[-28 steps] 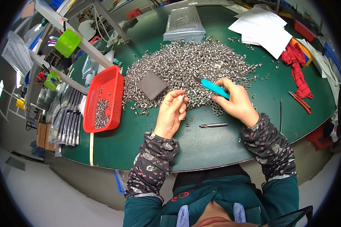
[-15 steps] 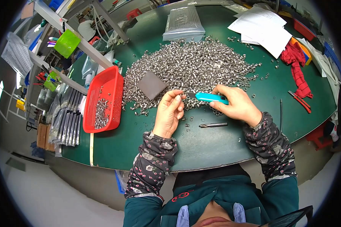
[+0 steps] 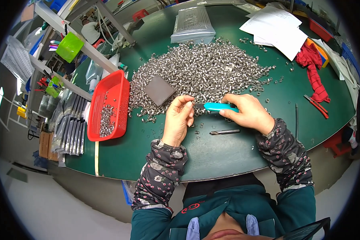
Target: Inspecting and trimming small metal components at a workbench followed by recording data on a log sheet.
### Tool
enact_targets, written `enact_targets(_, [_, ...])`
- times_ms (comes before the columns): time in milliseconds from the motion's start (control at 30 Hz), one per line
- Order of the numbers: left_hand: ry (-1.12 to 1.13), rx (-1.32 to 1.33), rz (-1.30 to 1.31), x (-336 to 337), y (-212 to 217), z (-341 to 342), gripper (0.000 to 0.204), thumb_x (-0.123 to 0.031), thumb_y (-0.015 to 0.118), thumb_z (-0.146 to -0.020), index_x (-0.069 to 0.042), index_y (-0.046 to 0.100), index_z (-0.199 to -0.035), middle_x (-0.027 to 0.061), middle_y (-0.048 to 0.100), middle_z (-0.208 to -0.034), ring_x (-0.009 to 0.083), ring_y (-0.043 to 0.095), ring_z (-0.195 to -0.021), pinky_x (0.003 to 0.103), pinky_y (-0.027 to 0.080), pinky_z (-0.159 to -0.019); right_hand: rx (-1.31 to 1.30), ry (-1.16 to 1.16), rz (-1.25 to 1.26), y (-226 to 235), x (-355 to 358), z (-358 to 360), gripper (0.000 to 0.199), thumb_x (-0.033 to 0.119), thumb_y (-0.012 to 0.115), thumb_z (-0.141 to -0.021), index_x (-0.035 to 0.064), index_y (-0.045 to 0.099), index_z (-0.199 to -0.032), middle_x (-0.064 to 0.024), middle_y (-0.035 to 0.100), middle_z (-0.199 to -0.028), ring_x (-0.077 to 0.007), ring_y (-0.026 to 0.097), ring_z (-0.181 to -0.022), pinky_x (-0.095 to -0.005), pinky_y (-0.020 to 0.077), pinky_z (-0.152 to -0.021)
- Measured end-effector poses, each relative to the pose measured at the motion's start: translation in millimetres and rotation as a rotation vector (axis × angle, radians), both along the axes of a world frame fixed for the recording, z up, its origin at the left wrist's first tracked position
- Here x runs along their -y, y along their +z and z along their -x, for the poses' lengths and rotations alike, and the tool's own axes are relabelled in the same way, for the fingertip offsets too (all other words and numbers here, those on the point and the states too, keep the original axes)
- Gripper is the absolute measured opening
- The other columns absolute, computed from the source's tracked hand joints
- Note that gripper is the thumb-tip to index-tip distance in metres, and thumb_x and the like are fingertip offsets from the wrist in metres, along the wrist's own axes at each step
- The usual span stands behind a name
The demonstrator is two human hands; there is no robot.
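My right hand [image 3: 248, 112] is closed round a teal utility knife [image 3: 217, 107], its blade pointing left. The blade tip reaches the fingertips of my left hand [image 3: 180, 118], which pinch a small metal ring, mostly hidden by the fingers. Just beyond both hands spreads a large heap of small shiny metal rings [image 3: 208, 72]. On the heap's left side lies a dark square block [image 3: 159, 90]. A drill bit [image 3: 225, 132] rests on the green table below the knife, with a few loose rings and thin shavings near my left hand.
Left of the heap stands a red perforated basket [image 3: 124, 108] holding some rings. Red-handled pliers [image 3: 317, 107], a thin dark rod [image 3: 297, 120] and a red cloth [image 3: 313, 72] lie at the right. White papers [image 3: 274, 32] and a bagged stack [image 3: 193, 24] are at the back.
The knife and my right hand have shifted slightly left, bringing the blade closer to the left fingertips. My left hand stays nearly in place, still pinching.
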State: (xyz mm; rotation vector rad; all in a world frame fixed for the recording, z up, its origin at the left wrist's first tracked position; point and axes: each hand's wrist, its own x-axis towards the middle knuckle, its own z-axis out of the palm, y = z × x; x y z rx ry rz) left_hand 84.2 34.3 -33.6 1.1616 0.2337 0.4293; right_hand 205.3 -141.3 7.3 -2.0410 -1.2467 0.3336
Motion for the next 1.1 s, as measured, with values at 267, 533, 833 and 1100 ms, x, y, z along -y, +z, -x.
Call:
enact_targets(267, [0.003,0.008,-0.008,1.0,0.7,0.5,0.013,-0.010,0.052,-0.085,-0.004,0.051,-0.096,-0.0011,0.048,-0.076,0.0044,0.042,-0.059,0.015,0.034,-0.042,-0.006,0.005,-0.011,0.9,-1.0,0.8,0.027,0.031,0.059,-0.074,0.0070,0.058,-0.086,-0.0135,0.058,-0.066,-0.0307,0.058,-0.065,-0.0387,0.0437,-0.058])
enact_targets(533, [0.034,-0.033,-0.052,3.2,0.6,0.9,0.013,-0.010,0.053,-0.085,-0.004,0.052,-0.095,-0.0024,0.047,-0.073,0.0037,0.041,-0.057,0.016,0.033,-0.043,0.041,-0.017,0.026,3.1,-0.9,3.3,0.029,0.032,0.059,-0.074,0.0057,0.057,-0.086,-0.0139,0.058,-0.067,-0.0308,0.058,-0.066,-0.0394,0.0436,-0.059])
enact_targets(833, [0.037,-0.035,-0.041,2.0,-0.6,0.2,0.013,-0.011,0.053,-0.085,-0.002,0.052,-0.095,-0.0021,0.046,-0.070,0.0037,0.040,-0.056,0.016,0.033,-0.043,0.281,-0.037,-0.091,-0.1,0.1,7.9,0.025,0.025,0.061,-0.072,0.0055,0.055,-0.086,-0.0125,0.057,-0.070,-0.0300,0.057,-0.067,-0.0397,0.0436,-0.059])
enact_targets(1100, [0.055,-0.023,0.161,-1.0,-3.9,0.0,0.016,-0.017,0.053,-0.085,-0.003,0.054,-0.093,0.0003,0.051,-0.075,0.0041,0.043,-0.056,0.016,0.035,-0.043,0.442,-0.103,-0.363,-4.2,-2.7,4.0,0.021,0.019,0.063,-0.071,0.0051,0.052,-0.083,-0.0105,0.054,-0.067,-0.0285,0.056,-0.063,-0.0368,0.0442,-0.056])
